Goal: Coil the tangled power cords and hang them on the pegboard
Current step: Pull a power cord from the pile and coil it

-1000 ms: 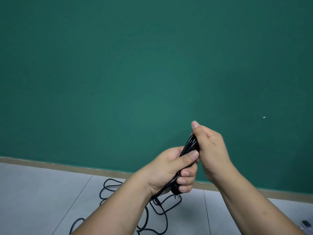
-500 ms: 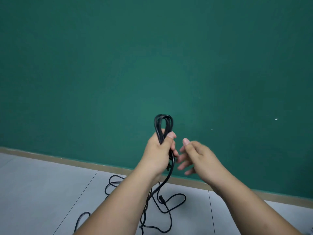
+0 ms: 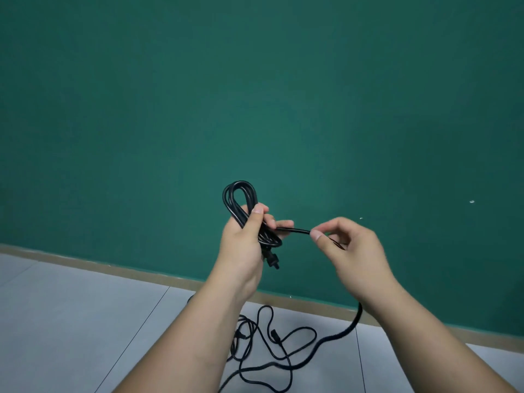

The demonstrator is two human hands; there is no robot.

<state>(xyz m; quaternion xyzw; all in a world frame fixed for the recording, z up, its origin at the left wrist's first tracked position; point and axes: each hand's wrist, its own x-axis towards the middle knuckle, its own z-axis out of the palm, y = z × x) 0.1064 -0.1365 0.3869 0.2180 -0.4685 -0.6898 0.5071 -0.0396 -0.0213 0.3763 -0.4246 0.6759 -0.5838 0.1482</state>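
Note:
My left hand (image 3: 246, 242) grips a coiled black power cord (image 3: 240, 200), its loops sticking up above my thumb and a plug end (image 3: 272, 260) hanging below my palm. A free strand of that cord (image 3: 293, 230) runs right to my right hand (image 3: 350, 251), which pinches it between thumb and fingers. From there the strand drops behind my right wrist to the floor. A tangle of black cords (image 3: 272, 344) lies on the floor beneath my forearms. No pegboard is in view.
A dark green wall (image 3: 255, 95) fills the view ahead, with a tan baseboard (image 3: 85, 263) along its foot. Grey floor tiles (image 3: 71, 321) spread below.
My right hand moved right and now pinches a loose strand pulled out from the coil. The left hand still holds the coil upright, slightly turned.

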